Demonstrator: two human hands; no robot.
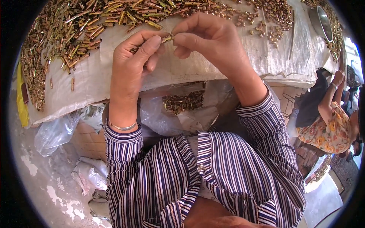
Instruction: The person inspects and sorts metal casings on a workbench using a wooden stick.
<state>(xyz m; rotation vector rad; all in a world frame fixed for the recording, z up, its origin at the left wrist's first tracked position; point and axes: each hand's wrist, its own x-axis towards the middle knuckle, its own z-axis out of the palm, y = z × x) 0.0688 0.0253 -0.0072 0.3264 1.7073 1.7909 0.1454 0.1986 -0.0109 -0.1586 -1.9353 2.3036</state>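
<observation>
Just past the table's near edge, my left hand [137, 53] is closed round a slim brass-coloured metal tube [166, 39]. One end of it points right from between the thumb and forefinger. My right hand [213, 41] meets that end with thumb and forefinger pinched together; what lies between these fingertips is too small and covered to make out. Beyond the hands, a large heap of similar brass-coloured tubes [125, 13] spreads across the back and left. Small gold-coloured caps [275, 17] lie scattered at the back right.
A whitish woven sheet [99, 76] covers the table. At the far right stands a metal bowl [321, 23], and a thin rod [292, 36] lies near it. Below the edge, more metal pieces [186, 102] rest among clear plastic. Another person in a flowered top [325, 131] sits at the right.
</observation>
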